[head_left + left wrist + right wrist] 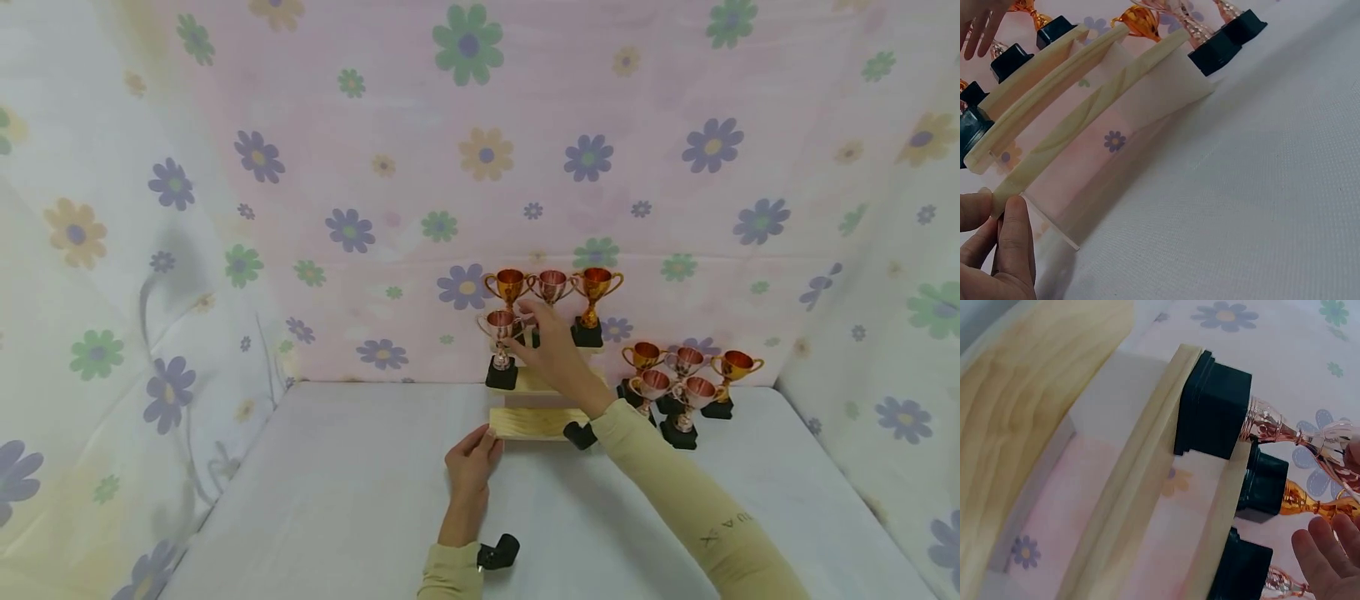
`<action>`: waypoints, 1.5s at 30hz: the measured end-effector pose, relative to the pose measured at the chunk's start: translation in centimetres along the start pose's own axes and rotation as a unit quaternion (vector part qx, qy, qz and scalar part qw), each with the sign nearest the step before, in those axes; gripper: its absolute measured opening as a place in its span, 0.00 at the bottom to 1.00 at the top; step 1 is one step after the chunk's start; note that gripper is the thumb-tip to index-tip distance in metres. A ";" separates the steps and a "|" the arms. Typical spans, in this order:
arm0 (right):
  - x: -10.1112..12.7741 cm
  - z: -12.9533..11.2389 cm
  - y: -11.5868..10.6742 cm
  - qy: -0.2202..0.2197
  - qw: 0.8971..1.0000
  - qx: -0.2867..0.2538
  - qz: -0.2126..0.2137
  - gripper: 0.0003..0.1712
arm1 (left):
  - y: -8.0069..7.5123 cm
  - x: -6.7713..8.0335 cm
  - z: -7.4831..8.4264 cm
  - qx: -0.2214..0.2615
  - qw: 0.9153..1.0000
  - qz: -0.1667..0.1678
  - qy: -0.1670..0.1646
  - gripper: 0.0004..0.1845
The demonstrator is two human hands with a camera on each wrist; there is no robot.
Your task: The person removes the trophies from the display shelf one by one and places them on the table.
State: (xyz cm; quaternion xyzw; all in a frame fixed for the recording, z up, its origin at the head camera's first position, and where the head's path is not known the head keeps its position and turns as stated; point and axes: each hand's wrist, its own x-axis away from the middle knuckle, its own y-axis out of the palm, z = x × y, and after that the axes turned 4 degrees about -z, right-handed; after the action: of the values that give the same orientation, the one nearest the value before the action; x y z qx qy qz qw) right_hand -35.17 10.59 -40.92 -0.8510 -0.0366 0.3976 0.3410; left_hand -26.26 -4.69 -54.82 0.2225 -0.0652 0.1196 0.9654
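A beige sleeve (697,500) lies nearest. The pink-gold trophy (501,358) stands on the middle step's (531,382) left end; the right hand (555,348), fingers loosely apart beside it, partly hides three trophies (552,286) behind. The left hand (471,468) pinches the wooden stand (532,423); five trophies (696,393) cluster rightward.

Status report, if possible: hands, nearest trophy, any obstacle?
Left hand pinches corner of lowest step. Right hand at rose-gold trophy, fingers loose. Trophy upright on middle step, left end. Gold trophy close behind.
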 end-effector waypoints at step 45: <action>6.0 -1.7 -2.4 0.087 0.954 -0.287 0.001 0.31 | 0.4 0.0 -0.2 -0.005 1.000 0.012 0.002 0.17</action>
State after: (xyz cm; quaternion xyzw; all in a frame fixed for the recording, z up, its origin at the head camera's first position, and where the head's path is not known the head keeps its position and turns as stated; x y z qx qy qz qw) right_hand -29.39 13.54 -42.61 -0.9445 -0.1184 0.2949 0.0838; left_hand -26.32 -4.30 -54.84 0.2171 -0.0668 0.1312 0.9650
